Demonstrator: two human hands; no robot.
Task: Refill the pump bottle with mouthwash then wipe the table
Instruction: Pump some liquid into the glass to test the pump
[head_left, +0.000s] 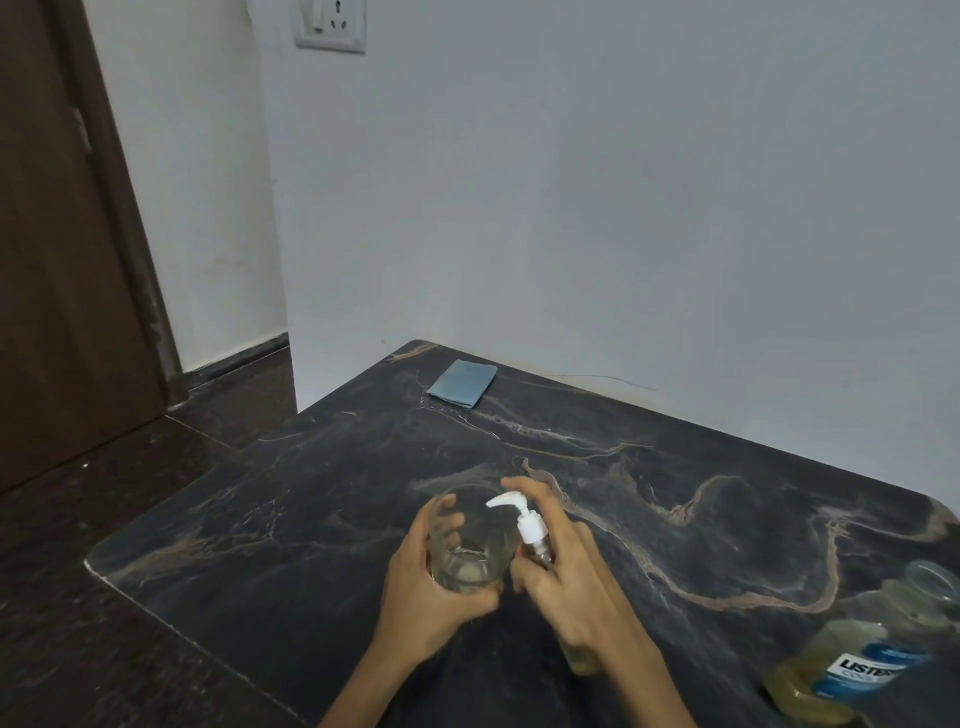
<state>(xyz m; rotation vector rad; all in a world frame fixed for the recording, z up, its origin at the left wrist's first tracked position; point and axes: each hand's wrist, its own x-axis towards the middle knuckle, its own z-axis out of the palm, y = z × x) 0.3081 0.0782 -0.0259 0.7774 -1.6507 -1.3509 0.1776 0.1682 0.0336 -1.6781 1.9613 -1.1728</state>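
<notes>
The two bare forearms come up from the bottom edge, and the right hand (566, 577) wraps a slim clear pump bottle with a white pump head (524, 525), its fingers (530, 574) curled round the neck just under the pump collar. The bottle leans towards the left, its base hidden behind the hand, with yellowish liquid showing low down. The left hand (431, 587) holds a clear drinking glass (470, 551) standing on the dark marbled desk (322, 509), thumb on the near side and fingers bent round the far rim. A little pale liquid sits in the glass's bottom. The pump spout hangs over the glass's mouth.

At the right edge a clear mouthwash bottle with a blue label (862, 649) stands uncapped and partly full. Far back, well apart, lies a folded blue cloth (462, 383).

The likely trouble is spillage: the tilted pump bottle could slip in the grip or knock the glass's rim, tipping liquid onto the desk. The uncapped mouthwash bottle near the right elbow would probably spill if that arm swung out. Whether the pump is screwed tight cannot be told.
</notes>
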